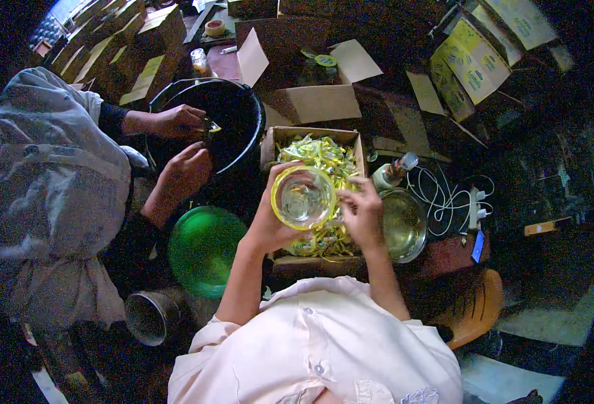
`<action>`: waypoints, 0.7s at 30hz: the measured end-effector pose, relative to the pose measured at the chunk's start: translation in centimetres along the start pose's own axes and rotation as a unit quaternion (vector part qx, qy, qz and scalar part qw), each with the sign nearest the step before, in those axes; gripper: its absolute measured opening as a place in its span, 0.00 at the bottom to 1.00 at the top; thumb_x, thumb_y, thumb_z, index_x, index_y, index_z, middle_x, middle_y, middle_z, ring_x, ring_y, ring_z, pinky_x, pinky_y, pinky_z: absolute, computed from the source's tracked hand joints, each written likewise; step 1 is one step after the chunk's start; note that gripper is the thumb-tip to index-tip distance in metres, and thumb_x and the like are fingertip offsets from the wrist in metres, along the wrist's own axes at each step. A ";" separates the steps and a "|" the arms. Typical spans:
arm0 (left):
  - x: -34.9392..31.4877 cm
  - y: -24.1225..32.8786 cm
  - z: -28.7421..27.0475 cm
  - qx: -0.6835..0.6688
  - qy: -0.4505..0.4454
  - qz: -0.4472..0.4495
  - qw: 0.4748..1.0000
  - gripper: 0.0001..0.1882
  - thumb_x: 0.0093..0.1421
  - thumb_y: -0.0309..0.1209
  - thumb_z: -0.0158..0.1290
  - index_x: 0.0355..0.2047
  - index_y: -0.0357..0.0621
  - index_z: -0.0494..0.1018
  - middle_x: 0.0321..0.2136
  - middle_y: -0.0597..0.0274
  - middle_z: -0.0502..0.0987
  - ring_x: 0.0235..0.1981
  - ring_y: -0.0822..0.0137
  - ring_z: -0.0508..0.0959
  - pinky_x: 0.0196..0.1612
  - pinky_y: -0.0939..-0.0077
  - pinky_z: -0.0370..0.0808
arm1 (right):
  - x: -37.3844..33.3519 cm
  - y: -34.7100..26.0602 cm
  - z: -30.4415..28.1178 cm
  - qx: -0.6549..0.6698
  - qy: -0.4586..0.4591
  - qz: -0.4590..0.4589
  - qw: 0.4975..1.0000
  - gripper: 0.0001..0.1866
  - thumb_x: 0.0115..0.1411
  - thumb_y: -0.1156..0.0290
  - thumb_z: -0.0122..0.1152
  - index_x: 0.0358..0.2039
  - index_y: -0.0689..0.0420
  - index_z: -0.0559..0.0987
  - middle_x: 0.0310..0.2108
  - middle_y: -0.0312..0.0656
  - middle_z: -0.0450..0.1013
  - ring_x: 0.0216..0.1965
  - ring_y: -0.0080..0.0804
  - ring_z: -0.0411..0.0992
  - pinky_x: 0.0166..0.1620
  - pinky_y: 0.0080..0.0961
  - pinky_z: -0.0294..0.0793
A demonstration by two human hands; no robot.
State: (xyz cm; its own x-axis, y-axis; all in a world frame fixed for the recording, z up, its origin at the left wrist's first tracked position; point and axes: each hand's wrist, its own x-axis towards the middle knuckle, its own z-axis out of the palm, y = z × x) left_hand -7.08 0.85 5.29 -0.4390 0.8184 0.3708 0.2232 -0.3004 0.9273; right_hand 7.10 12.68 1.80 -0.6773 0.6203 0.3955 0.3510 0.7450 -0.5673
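Observation:
My left hand [273, 225] is wrapped round the side of a clear round jar [304, 198] with a yellow rim, its mouth facing up toward me. Close to the jar's right side is my right hand [362, 214], fingers bent together by the rim. Whatever those fingertips pinch, if anything, is too small and blurred to make out. Both hands are above an open cardboard box [314, 267] filled with crumpled yellow and clear wrappers [320, 151]. Part of the wrappers is hidden behind the jar and my hands.
At left, a co-worker's hands [182, 145] hold a small item over a black bucket [243, 151]. A green basin [206, 252] and a metal pail [150, 316] stand nearby. Right of the box are a clear bowl [405, 225], a bottle [391, 172], white cables [438, 202] and an orange-brown chair [479, 310].

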 end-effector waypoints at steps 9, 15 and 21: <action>1.3 0.6 0.3 0.029 0.041 0.035 0.998 0.42 0.37 0.25 0.60 0.52 0.40 0.49 0.41 0.59 0.65 0.44 0.67 0.67 0.49 0.73 0.63 | 1.2 -5.4 -4.7 0.063 0.183 -0.071 0.978 0.11 0.42 0.83 0.60 0.28 0.57 0.76 0.27 0.40 0.71 0.27 0.28 0.70 0.31 0.20 0.69; 0.6 -0.7 0.2 -0.015 0.058 0.041 0.997 0.39 0.39 0.26 0.57 0.51 0.40 0.49 0.42 0.56 0.64 0.47 0.62 0.65 0.52 0.70 0.60 | 0.4 -6.9 -5.8 0.013 0.099 -0.167 0.981 0.19 0.40 0.83 0.57 0.36 0.54 0.76 0.30 0.37 0.71 0.33 0.32 0.68 0.37 0.27 0.69; 0.6 1.4 0.3 0.080 0.065 0.068 0.992 0.42 0.38 0.29 0.60 0.51 0.43 0.48 0.44 0.55 0.64 0.46 0.59 0.66 0.52 0.68 0.60 | -0.1 -7.3 -6.4 -0.025 0.085 -0.218 0.972 0.22 0.37 0.84 0.57 0.37 0.53 0.77 0.33 0.37 0.69 0.34 0.32 0.67 0.36 0.25 0.67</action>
State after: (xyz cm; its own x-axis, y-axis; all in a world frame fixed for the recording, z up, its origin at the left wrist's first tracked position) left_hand -6.73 1.06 6.75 -0.5009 0.7023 0.5059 0.4198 -0.3140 0.8516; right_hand 8.70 8.73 10.51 -0.6542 0.2714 0.7060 0.0889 0.9545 -0.2846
